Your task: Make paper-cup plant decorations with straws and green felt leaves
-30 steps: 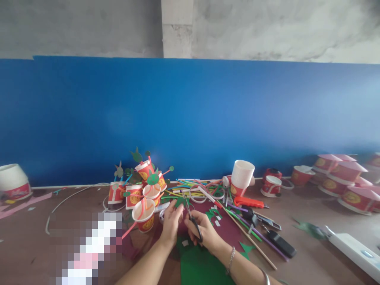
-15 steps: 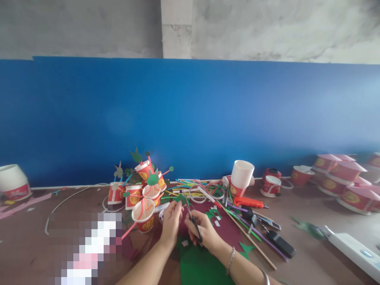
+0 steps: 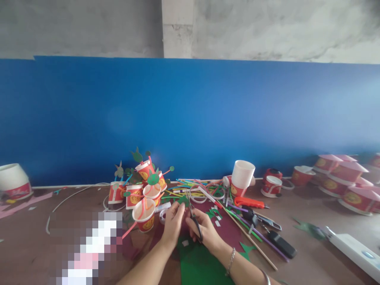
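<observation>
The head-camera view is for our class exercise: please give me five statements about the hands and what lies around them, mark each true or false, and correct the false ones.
1. The right hand holds the scissors. True.
2. The scissors' handles are bright yellow. False: they are black.
3. The left hand holds a piece of green paper. True.
4. Nothing orange lies to the right of both hands. False: an orange tool lies there on the table.
5. A bracelet is worn on the right wrist. True.
</observation>
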`<state>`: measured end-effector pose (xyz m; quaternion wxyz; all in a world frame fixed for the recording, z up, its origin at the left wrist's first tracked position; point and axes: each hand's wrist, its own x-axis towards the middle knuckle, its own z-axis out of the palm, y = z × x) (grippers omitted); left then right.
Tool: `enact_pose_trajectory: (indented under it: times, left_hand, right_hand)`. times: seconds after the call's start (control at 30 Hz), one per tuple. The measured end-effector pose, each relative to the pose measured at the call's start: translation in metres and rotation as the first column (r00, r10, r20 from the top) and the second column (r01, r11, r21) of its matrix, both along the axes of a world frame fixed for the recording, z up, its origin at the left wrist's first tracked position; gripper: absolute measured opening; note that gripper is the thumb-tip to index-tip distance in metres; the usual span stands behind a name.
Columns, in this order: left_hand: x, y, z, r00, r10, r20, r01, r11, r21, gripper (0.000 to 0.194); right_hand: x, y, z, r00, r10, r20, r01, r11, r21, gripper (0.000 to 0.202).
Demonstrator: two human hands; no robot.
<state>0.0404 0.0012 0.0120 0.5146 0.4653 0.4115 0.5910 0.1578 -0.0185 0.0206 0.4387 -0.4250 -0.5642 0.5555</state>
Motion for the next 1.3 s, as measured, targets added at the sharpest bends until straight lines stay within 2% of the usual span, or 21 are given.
enact_pose_trajectory:
  times: [0.4,0.57,0.77,0.97,1.3]
  left_hand:
    - [-0.0022,0.0045,-0.0087,0.999,0.046,-0.01,-0.045,0.999,0.02,0.038]
    - [-0.0009,0.0043,-0.007,0.996,0.089,0.021,-0.089,0.996,0.006,0.036]
    - [-0.0006,0.0,-0.0033,0.996,0.018,-0.088,-0.015,0.999,0.038,0.034]
    - [-0.0017,-0.0014,-0.0017,0.996,-0.086,0.005,0.086,0.996,0.034,0.033]
    - [-0.0027,0.0009,-0.0069,0.997,-0.05,0.056,0.049,0.999,0.012,0.03]
  right_hand:
    - [-0.0009,0.0002,0.0012,1.0,0.012,-0.001,-0.012,1.0,-0.016,0.038]
    - [-0.0008,-0.0001,0.0017,1.0,0.028,-0.005,-0.028,1.0,0.0,0.035]
    - [-0.0001,-0.0002,0.0022,1.0,0.026,0.009,-0.026,0.999,-0.037,0.037]
    - [-0.0004,0.0016,-0.0012,0.997,0.036,-0.069,-0.036,0.999,-0.004,0.038]
    - [-0.0007,-0.0002,0.0019,0.999,0.033,-0.035,-0.033,0.999,-0.018,0.037]
